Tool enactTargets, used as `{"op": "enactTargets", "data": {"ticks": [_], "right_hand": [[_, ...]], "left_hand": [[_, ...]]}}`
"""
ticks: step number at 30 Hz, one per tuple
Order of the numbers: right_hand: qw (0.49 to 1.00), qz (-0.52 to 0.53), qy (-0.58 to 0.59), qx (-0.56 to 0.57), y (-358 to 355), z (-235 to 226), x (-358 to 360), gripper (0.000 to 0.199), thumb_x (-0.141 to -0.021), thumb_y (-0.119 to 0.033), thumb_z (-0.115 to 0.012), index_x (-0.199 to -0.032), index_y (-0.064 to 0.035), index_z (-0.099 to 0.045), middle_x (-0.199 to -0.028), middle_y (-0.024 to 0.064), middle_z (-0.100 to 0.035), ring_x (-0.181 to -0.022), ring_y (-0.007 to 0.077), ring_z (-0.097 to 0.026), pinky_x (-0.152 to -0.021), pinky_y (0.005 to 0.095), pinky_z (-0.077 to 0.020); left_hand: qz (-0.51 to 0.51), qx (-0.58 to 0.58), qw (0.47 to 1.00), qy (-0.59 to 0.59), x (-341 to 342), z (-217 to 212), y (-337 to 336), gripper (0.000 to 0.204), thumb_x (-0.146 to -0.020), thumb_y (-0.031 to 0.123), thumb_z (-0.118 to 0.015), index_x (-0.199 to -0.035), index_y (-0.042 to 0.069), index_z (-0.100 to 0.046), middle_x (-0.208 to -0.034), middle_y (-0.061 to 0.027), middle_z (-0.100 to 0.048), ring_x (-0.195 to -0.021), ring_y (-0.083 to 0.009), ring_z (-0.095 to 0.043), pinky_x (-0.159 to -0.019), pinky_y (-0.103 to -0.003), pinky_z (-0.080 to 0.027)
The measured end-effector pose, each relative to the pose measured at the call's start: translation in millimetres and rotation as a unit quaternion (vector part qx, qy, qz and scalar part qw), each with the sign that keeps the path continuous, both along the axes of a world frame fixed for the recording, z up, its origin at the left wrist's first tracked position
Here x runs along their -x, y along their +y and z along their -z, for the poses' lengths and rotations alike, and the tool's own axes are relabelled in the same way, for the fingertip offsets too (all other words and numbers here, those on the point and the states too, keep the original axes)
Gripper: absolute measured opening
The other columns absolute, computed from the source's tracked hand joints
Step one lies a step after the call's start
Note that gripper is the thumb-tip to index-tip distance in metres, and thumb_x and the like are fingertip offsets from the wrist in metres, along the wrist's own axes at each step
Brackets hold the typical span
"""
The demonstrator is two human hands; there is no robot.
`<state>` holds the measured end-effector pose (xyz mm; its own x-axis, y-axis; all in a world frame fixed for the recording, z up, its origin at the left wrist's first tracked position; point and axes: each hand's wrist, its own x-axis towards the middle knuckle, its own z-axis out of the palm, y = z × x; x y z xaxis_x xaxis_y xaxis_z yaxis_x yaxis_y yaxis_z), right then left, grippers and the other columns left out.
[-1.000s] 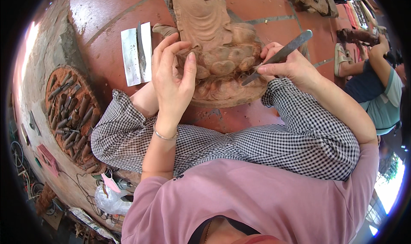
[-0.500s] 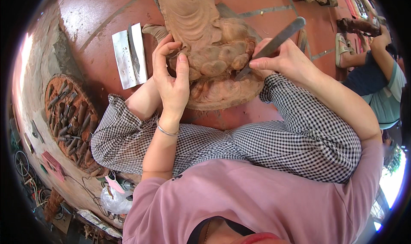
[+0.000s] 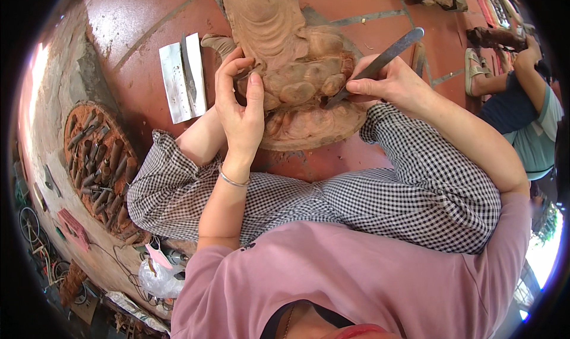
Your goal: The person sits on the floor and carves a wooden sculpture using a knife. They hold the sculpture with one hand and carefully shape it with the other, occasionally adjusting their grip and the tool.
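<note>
Nearest, one pink-shirted lap and two knees in black-and-white checked trousers [image 3: 415,190] frame the work. One left hand [image 3: 240,104], a thin metal bangle [image 3: 233,180] on its wrist, lies with fingers curled against the carving's near flank at nine o'clock, steadying it, grip loose rather than clenched. One right hand [image 3: 389,84] at three o'clock pinches a single long grey metal chisel [image 3: 380,62], grip closed round the shaft, tip pressed into the carving's folds. Between them, on the red tiled floor [image 3: 136,24], stands one reddish-brown carved wooden figure [image 3: 291,60] on a rounded base, its surface lumpy and ridged. At ten o'clock, two pale flat sharpening slabs [image 3: 183,77] lie side by side. Far at eight o'clock, a round tray of many dark wooden-handled tools [image 3: 98,164]. At two o'clock, another person's arm [image 3: 522,71], well apart.
</note>
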<state>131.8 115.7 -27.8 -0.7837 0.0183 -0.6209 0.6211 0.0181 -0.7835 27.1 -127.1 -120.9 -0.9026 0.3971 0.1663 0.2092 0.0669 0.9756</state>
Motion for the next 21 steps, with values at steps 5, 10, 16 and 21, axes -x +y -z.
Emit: {"op": "enactTargets", "data": {"ticks": [5,10,16,21], "right_hand": [[0.998,-0.049,0.018,-0.031,-0.7,2.5,-0.1,0.019,-0.088,-0.016,-0.074,-0.088,0.0001,-0.065,-0.077,0.0035,-0.064,-0.064,0.0112,-0.058,-0.059,0.0228,-0.0455],[0.999,0.034,-0.002,0.033,-4.1,0.6,-0.1,0.02,-0.088,-0.018,-0.074,-0.087,-0.0014,-0.063,-0.079,0.003,-0.064,-0.065,0.0101,-0.057,-0.061,0.0227,-0.0464],[0.997,-0.06,-0.033,-0.043,0.4,-4.8,3.5,0.023,-0.089,-0.024,-0.074,-0.083,-0.0039,-0.065,-0.079,0.0008,-0.063,-0.075,0.0094,-0.059,-0.067,0.0265,-0.0486],[1.0,-0.015,-0.007,0.003,-6.2,-7.3,-0.1,0.019,-0.09,-0.018,-0.073,-0.088,-0.0011,-0.064,-0.081,0.0024,-0.063,-0.072,0.0094,-0.059,-0.067,0.0256,-0.0499]], "left_hand": [[0.003,-0.004,1.0,0.002,0.2,0.7,0.0,0.026,-0.092,0.013,-0.058,-0.114,0.0,-0.057,-0.135,-0.019,-0.052,-0.127,-0.0304,-0.048,-0.109,-0.041,-0.035],[0.0,-0.003,1.0,-0.004,-0.1,0.8,0.2,0.026,-0.092,0.014,-0.059,-0.114,0.0,-0.057,-0.135,-0.0193,-0.052,-0.126,-0.0304,-0.049,-0.108,-0.041,-0.036],[-0.001,0.002,1.0,0.0,-0.4,-0.9,-0.1,0.026,-0.092,0.013,-0.059,-0.114,0.0,-0.057,-0.135,-0.0194,-0.052,-0.126,-0.0304,-0.049,-0.107,-0.041,-0.036],[-0.001,0.012,1.0,0.013,-0.4,-0.3,-1.0,0.025,-0.094,0.011,-0.056,-0.116,-0.002,-0.056,-0.135,-0.0184,-0.053,-0.123,-0.0254,-0.05,-0.105,-0.037,-0.038]]}}
